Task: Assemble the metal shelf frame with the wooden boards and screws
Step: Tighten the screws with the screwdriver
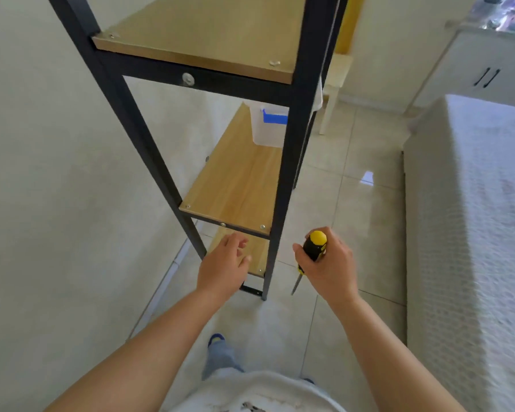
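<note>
The black metal shelf frame [292, 150] stands upright against the wall on the left. Three wooden boards sit in it: an upper board [208, 34], a middle board [241, 185] and a low board [257, 254] near the floor. Screw heads show at the board corners, and a bolt [188, 79] sits in the upper crossbar. My left hand [223, 267] hovers with relaxed fingers in front of the low board, holding nothing. My right hand [329, 264] grips a yellow and black screwdriver [314, 246], its shaft pointing down at the floor, just right of the frame's front leg.
A clear plastic box with a blue label [269, 126] stands on the middle board. A bed with a white cover [476, 233] fills the right side. A white cabinet [488, 69] and a pale stool [335, 84] stand at the back. Tiled floor [348, 203] lies between shelf and bed.
</note>
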